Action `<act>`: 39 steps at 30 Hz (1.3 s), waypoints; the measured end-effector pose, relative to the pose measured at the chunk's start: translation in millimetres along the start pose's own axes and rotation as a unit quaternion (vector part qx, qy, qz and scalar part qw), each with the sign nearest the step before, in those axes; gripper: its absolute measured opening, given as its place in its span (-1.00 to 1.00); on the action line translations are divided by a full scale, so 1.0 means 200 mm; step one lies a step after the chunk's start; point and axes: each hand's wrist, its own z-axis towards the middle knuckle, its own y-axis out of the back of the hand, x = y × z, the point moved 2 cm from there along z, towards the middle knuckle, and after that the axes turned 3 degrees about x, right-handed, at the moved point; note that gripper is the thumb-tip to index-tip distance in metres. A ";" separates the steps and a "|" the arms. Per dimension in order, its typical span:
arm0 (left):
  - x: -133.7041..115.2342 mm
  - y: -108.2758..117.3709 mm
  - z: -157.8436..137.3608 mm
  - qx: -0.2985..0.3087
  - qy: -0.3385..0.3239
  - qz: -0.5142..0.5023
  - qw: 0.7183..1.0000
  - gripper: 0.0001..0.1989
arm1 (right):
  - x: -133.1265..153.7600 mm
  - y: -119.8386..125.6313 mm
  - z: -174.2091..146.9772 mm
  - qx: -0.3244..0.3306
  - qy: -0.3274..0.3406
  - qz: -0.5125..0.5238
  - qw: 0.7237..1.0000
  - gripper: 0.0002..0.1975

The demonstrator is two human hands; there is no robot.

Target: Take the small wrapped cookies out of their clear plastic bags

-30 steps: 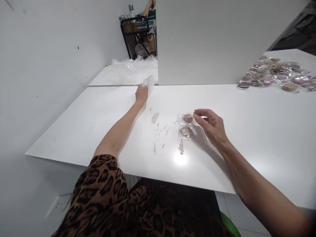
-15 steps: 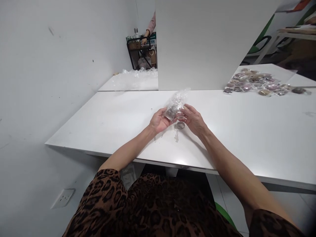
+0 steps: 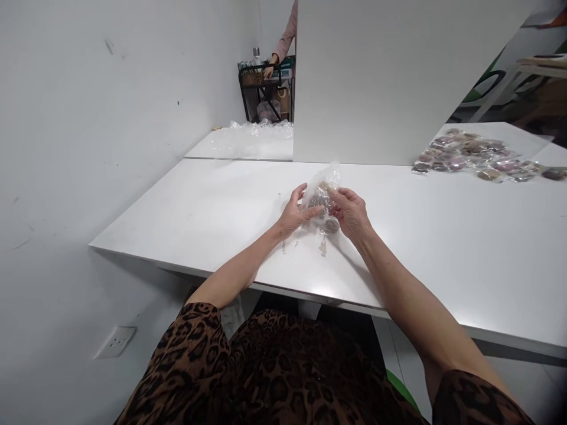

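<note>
Between my hands, over the white table, is a clear plastic bag with something dark and greyish inside. My left hand holds the bag from the left, its thumb laid across the front. From the right, my right hand pinches the bag's edge with bent fingers. A small round brownish-grey piece lies just below the bag, close to my right fingers. What exactly the bag contains is too blurred to tell.
Many small wrapped pieces are heaped at the back right. A grey-white panel rises behind the table. Crumpled clear plastic lies beyond the back left edge. Farther off, a person's hand rests at a black cart.
My left thumb has moved over the front of the bag, and my right fingers have closed on its edge. The bag now stands more upright. The view has shifted slightly.
</note>
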 end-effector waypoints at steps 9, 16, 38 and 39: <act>-0.03 0.00 0.03 -0.093 0.095 -0.118 0.984 -0.75 | -0.01 0.09 0.00 0.020 -0.037 0.007 0.999 -0.43; -0.07 -0.03 0.01 -0.090 0.112 -0.224 0.964 -0.70 | 0.00 0.04 -0.05 0.091 -0.060 -0.027 0.994 -0.37; -0.14 0.00 -0.01 -0.068 0.077 -0.294 0.950 -0.63 | -0.03 -0.01 -0.11 0.157 -0.067 -0.033 0.985 -0.42; -0.15 0.00 -0.02 -0.061 0.078 -0.288 0.953 -0.64 | -0.04 0.00 -0.11 0.139 -0.069 -0.015 0.988 -0.45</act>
